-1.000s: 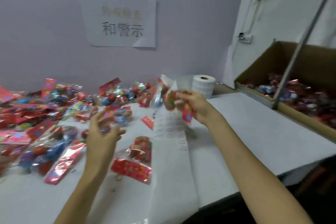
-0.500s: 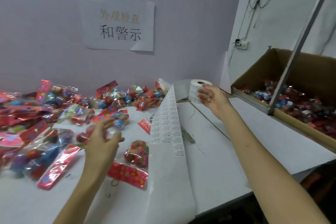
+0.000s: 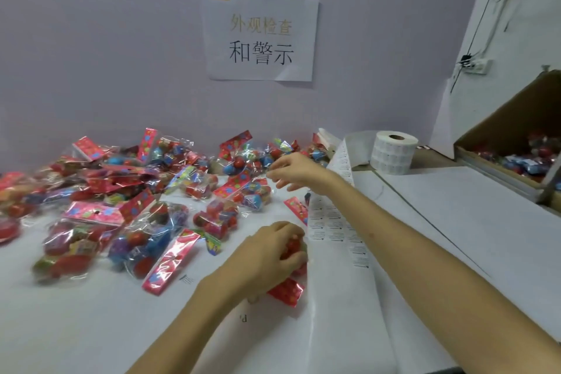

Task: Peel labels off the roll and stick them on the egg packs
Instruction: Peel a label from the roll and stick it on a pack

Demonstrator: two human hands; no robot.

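Note:
A white label roll [image 3: 393, 151] stands at the back of the table. Its unrolled strip [image 3: 337, 222] with several printed labels runs toward me over the table edge. My left hand [image 3: 270, 255] grips an egg pack [image 3: 288, 290] with a red header card, right beside the strip. My right hand [image 3: 294, 171] hovers above the pile of egg packs [image 3: 145, 191], fingers spread and holding nothing that I can see. The pile of clear bags with coloured eggs covers the left half of the table.
A cardboard box [image 3: 513, 127] holding more packs stands tilted at the right. A paper sign [image 3: 259, 36] is taped on the wall. The white table [image 3: 455, 222] extends to the right of the strip.
My right hand left the label roll and swung left over the pile. My left hand dropped onto the egg pack beside the strip and took hold of it.

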